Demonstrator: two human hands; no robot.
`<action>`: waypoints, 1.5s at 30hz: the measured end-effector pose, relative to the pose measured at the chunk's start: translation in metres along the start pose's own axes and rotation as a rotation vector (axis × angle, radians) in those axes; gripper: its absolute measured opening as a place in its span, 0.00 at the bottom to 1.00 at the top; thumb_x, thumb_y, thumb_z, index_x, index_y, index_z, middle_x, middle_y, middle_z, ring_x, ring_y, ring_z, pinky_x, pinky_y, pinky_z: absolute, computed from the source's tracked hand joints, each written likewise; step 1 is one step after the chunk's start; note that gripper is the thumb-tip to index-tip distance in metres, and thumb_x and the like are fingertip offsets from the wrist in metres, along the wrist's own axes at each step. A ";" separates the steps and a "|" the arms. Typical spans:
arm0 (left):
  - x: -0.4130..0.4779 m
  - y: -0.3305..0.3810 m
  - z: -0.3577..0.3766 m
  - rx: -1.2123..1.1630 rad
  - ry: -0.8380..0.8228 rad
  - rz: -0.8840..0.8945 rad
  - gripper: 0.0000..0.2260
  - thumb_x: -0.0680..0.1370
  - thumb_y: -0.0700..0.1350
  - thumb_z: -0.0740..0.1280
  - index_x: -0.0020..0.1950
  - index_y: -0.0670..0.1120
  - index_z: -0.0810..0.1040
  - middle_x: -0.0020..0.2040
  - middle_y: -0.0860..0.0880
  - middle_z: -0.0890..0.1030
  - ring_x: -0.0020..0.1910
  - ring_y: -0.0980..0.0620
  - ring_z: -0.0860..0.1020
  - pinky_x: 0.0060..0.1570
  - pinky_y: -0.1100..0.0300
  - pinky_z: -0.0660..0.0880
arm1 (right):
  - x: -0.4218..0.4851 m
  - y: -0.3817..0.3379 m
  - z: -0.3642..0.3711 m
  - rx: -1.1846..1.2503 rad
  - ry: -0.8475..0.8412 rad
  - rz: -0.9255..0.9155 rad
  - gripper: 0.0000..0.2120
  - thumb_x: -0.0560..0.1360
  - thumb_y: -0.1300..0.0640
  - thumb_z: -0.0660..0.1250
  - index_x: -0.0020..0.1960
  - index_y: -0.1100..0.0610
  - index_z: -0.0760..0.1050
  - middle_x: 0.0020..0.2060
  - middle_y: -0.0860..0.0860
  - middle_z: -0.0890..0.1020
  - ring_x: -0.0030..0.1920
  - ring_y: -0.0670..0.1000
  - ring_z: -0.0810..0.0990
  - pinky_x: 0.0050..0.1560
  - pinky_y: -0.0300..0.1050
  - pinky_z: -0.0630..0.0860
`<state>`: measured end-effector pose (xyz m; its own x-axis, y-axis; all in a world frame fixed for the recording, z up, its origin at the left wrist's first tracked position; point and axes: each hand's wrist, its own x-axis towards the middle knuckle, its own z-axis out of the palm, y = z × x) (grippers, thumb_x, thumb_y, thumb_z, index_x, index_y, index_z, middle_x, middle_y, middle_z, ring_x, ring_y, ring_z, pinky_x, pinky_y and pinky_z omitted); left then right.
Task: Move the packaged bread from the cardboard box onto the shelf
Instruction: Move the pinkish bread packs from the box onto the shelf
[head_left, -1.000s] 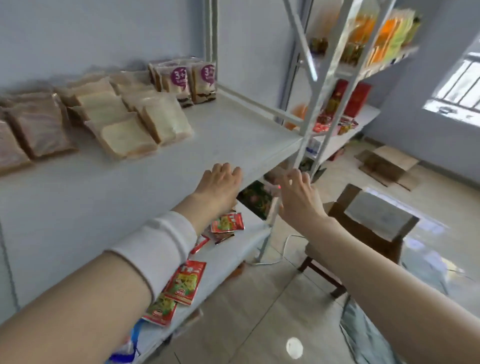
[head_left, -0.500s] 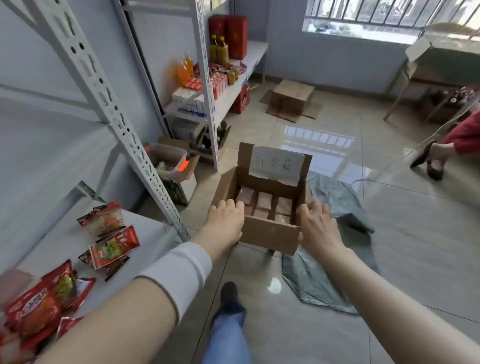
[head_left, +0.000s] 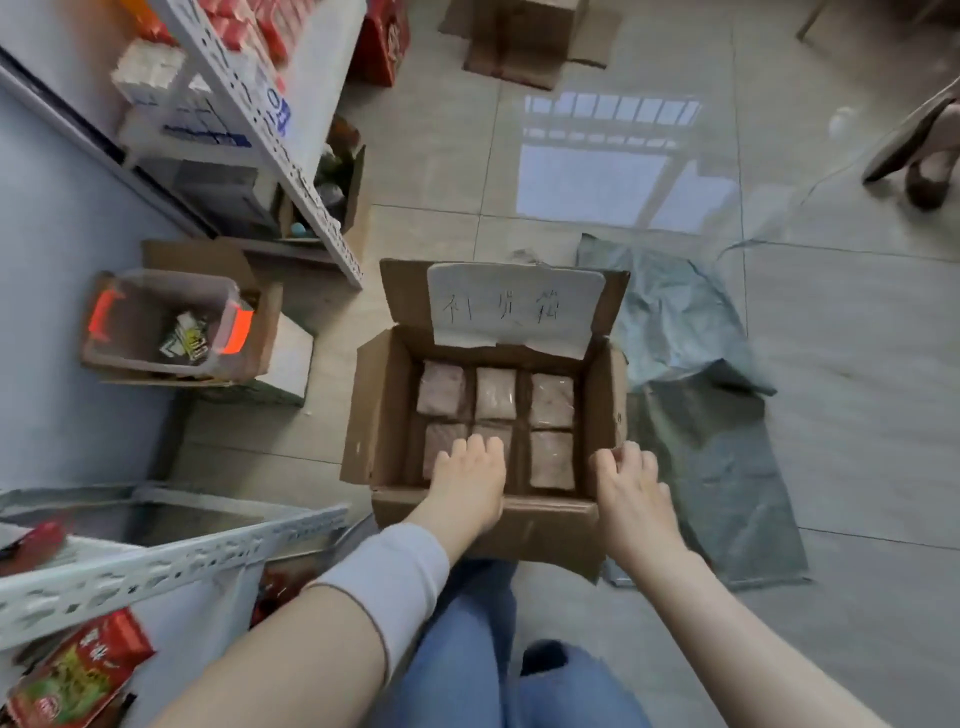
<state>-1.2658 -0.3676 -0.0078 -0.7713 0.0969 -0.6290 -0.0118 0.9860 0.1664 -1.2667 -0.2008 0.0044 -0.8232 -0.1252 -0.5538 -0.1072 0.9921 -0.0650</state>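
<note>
Cardboard box (head_left: 384, 410), frame centre, holds six packs of packaged bread (head_left: 551, 400).
Left hand (head_left: 467, 483) hangs relaxed over the lower-middle pack, right hand (head_left: 631, 493) loosely curled above the right rim, both empty. Shelf (head_left: 156, 566) lower left; grey bag (head_left: 711, 467) right.

A clear tub (head_left: 130, 332) with orange handles stands near the wall, and a small packet lies inside it. A grey plastic bag (head_left: 701, 467) lies flat on the shiny tiled floor (head_left: 857, 415). A red snack packet (head_left: 78, 670) is at the bottom left.
</note>
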 end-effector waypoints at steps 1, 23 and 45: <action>0.022 -0.002 0.008 -0.011 -0.025 -0.004 0.17 0.75 0.46 0.66 0.60 0.43 0.65 0.61 0.42 0.71 0.60 0.42 0.70 0.58 0.50 0.69 | 0.018 0.002 0.011 0.023 -0.033 0.018 0.17 0.74 0.65 0.57 0.61 0.56 0.64 0.59 0.55 0.66 0.59 0.57 0.65 0.53 0.50 0.71; 0.341 0.023 0.155 -0.780 0.205 -0.434 0.34 0.71 0.45 0.72 0.69 0.38 0.56 0.66 0.39 0.70 0.66 0.41 0.69 0.65 0.51 0.67 | 0.220 0.014 0.233 0.523 -0.493 0.693 0.23 0.76 0.55 0.65 0.64 0.62 0.59 0.63 0.59 0.73 0.63 0.59 0.73 0.59 0.49 0.71; 0.161 -0.066 0.074 -1.152 0.460 -0.313 0.11 0.71 0.46 0.73 0.48 0.48 0.74 0.45 0.53 0.78 0.47 0.55 0.76 0.50 0.67 0.72 | 0.131 0.026 0.134 0.753 -0.120 0.506 0.15 0.68 0.55 0.74 0.50 0.59 0.73 0.44 0.53 0.78 0.49 0.54 0.75 0.46 0.43 0.68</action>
<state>-1.3416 -0.4068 -0.1763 -0.7812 -0.3997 -0.4796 -0.5960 0.2487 0.7635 -1.3029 -0.1910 -0.1813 -0.6052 0.2852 -0.7432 0.6772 0.6752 -0.2924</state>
